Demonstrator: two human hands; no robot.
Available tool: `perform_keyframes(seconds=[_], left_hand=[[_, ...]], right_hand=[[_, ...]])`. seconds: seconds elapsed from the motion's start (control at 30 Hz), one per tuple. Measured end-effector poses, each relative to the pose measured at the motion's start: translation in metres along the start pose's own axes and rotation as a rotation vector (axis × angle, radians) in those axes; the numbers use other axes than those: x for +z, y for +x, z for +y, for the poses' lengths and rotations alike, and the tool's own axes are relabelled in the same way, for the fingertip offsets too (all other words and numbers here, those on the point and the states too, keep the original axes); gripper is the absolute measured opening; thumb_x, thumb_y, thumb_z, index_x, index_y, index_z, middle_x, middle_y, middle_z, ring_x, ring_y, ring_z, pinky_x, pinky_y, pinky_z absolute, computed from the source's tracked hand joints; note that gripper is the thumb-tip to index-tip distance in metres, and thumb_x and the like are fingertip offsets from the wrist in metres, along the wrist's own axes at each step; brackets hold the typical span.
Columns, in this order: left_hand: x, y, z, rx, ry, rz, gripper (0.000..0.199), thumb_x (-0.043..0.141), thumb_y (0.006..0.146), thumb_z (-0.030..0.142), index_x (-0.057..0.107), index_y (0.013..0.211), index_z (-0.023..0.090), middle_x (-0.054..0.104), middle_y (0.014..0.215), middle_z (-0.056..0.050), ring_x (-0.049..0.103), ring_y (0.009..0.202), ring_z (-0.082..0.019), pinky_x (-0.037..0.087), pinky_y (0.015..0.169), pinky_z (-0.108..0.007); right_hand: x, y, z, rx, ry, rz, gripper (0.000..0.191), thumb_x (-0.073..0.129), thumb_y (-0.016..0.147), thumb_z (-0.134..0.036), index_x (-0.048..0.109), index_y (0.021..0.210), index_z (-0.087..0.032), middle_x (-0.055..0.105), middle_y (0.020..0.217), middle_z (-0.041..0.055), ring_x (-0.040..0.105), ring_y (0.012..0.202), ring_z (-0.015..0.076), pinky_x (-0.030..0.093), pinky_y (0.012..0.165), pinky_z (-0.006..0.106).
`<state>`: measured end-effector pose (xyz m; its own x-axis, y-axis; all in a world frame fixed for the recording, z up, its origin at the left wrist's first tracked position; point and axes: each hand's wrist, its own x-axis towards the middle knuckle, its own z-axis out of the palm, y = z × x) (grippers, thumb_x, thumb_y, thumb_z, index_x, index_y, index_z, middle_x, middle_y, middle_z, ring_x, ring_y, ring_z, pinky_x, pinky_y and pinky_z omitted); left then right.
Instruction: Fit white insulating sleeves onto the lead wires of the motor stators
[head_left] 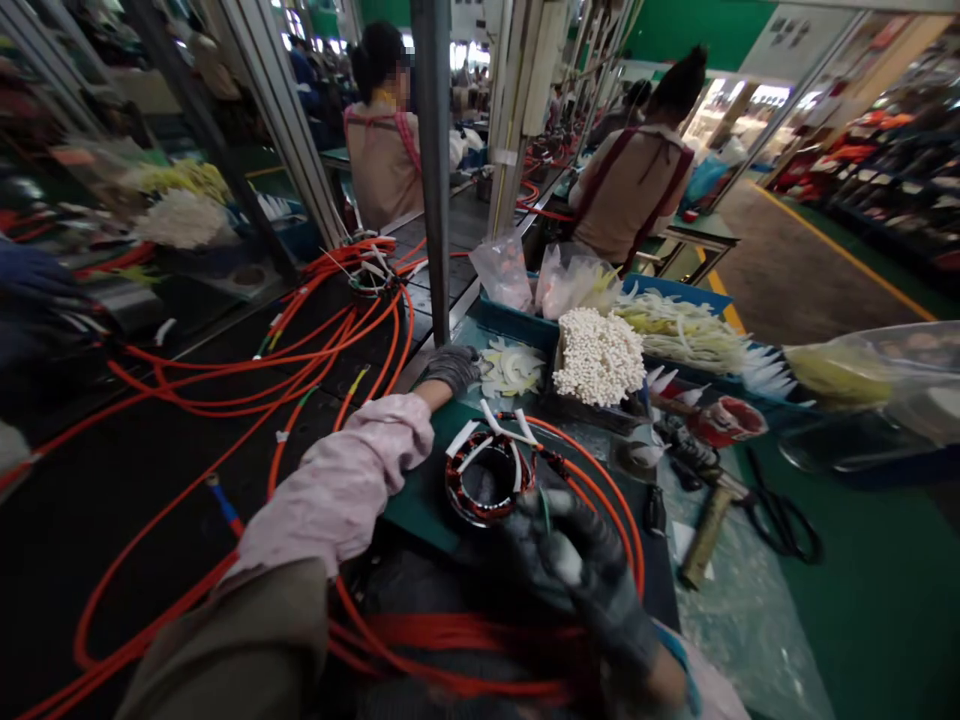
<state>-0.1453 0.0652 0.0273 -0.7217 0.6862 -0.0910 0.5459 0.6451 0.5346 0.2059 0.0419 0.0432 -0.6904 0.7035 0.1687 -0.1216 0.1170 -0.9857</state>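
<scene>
Grey-gloved left hand [454, 369] meets pale curved strips [513, 368], likely placed for reach; grey-gloved right hand [574, 555] curls beside round copper-wound ring [459, 490], both grips unclear.

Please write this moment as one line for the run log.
left hand: at pale strips | right hand: at wound ring | ring: on green mat, opening upward, white sleeves at rim | scissors: right of hammer
</scene>
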Motion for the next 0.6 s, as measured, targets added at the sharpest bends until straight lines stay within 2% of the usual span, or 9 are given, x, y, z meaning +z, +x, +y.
perform_keyframes(seconds=[0.07, 0.17, 0.27, 0.37, 0.47, 0.53, 0.6], left_hand=[[0.014, 0.015, 0.000, -0.031, 0.007, -0.022, 0.049, 0.080, 0.093, 0.065, 0.081, 0.105, 0.018, 0.084, 0.113, -0.012, 0.077, 0.117, -0.030, 0.057, 0.111, -0.046], [0.026, 0.023, -0.007, -0.033, -0.037, -0.013, 0.045, 0.077, 0.099, 0.060, 0.079, 0.105, 0.016, 0.083, 0.111, -0.011, 0.077, 0.109, -0.026, 0.059, 0.106, -0.046], [0.026, 0.024, -0.018, -0.017, -0.120, 0.015, 0.038, 0.081, 0.098, 0.053, 0.078, 0.100, 0.015, 0.082, 0.104, -0.008, 0.076, 0.101, -0.024, 0.060, 0.099, -0.042], [0.015, 0.017, -0.025, 0.006, -0.225, 0.067, 0.029, 0.078, 0.103, 0.043, 0.072, 0.097, 0.015, 0.080, 0.103, -0.006, 0.075, 0.097, -0.020, 0.061, 0.096, -0.039], [-0.003, -0.009, -0.024, 0.043, -0.363, 0.136, 0.019, 0.053, 0.116, 0.030, 0.063, 0.114, 0.013, 0.078, 0.120, -0.007, 0.073, 0.099, -0.013, 0.060, 0.093, -0.029], [-0.014, -0.045, -0.022, 0.080, -0.457, 0.168, 0.025, 0.033, 0.120, 0.027, 0.052, 0.132, 0.015, 0.076, 0.130, -0.006, 0.072, 0.092, -0.007, 0.060, 0.087, -0.023], [-0.018, -0.092, -0.020, 0.151, -0.513, 0.209, 0.028, 0.028, 0.121, 0.032, 0.044, 0.141, 0.020, 0.078, 0.123, -0.003, 0.070, 0.077, -0.006, 0.060, 0.079, -0.023]], right_hand=[[0.015, 0.016, 0.009, -0.030, -0.021, -0.005, 0.025, 0.084, 0.092, -0.053, 0.087, 0.105, -0.032, 0.088, 0.103, 0.0045, 0.086, 0.091, 0.0295, 0.074, 0.079, 0.039], [0.018, 0.029, 0.030, -0.185, -0.062, 0.084, 0.020, 0.080, 0.096, -0.050, 0.085, 0.108, -0.034, 0.088, 0.100, 0.0021, 0.086, 0.085, 0.0288, 0.074, 0.073, 0.037], [0.012, 0.025, 0.044, -0.224, -0.052, 0.045, 0.021, 0.080, 0.097, -0.046, 0.084, 0.113, -0.033, 0.088, 0.101, 0.0024, 0.086, 0.082, 0.0281, 0.073, 0.069, 0.036], [0.008, 0.018, 0.046, -0.164, -0.036, 0.062, 0.025, 0.082, 0.097, -0.047, 0.083, 0.113, -0.029, 0.088, 0.105, 0.0051, 0.086, 0.090, 0.0280, 0.073, 0.077, 0.037], [0.005, 0.017, 0.048, -0.156, -0.027, 0.156, 0.028, 0.084, 0.095, -0.050, 0.082, 0.113, -0.029, 0.088, 0.106, 0.0046, 0.086, 0.092, 0.0262, 0.072, 0.079, 0.036], [0.002, 0.018, 0.051, -0.140, -0.020, 0.243, 0.031, 0.083, 0.094, -0.054, 0.080, 0.112, -0.028, 0.087, 0.105, 0.0055, 0.085, 0.091, 0.0267, 0.071, 0.080, 0.039], [-0.001, 0.019, 0.054, -0.105, -0.020, 0.296, 0.035, 0.081, 0.095, -0.056, 0.078, 0.113, -0.026, 0.086, 0.108, 0.0073, 0.083, 0.094, 0.0283, 0.069, 0.083, 0.043]])
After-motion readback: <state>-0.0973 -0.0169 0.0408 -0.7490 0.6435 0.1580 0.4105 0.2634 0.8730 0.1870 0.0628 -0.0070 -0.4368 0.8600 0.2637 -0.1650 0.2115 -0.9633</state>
